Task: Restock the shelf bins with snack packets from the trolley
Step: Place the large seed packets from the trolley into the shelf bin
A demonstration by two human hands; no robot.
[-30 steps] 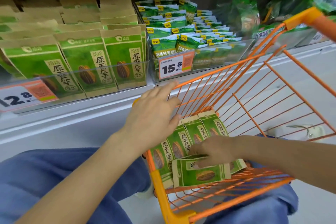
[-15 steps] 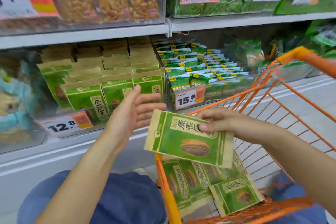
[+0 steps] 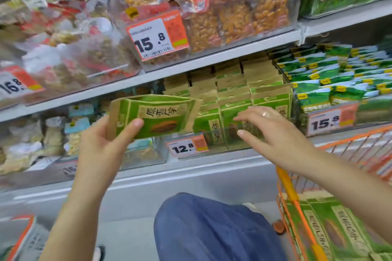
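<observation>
the left hand [image 3: 99, 146] grips a green snack packet [image 3: 157, 118] by its left end, thumb on the front, and holds it sideways in the air in front of the shelf bin [image 3: 222, 140] with the same green packets, at about 9 o'clock from it. the right hand [image 3: 273, 133] holds nothing, its fingers spread and relaxed just before this bin's clear front wall. at 5 o'clock, more green packets [image 3: 331, 226] lie inside the orange trolley [image 3: 292, 197], and a 12.8 price tag [image 3: 187, 146] hangs on the bin.

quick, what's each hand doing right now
Left hand: grips a green snack packet.
Right hand: open, holding nothing, fingers spread.
</observation>
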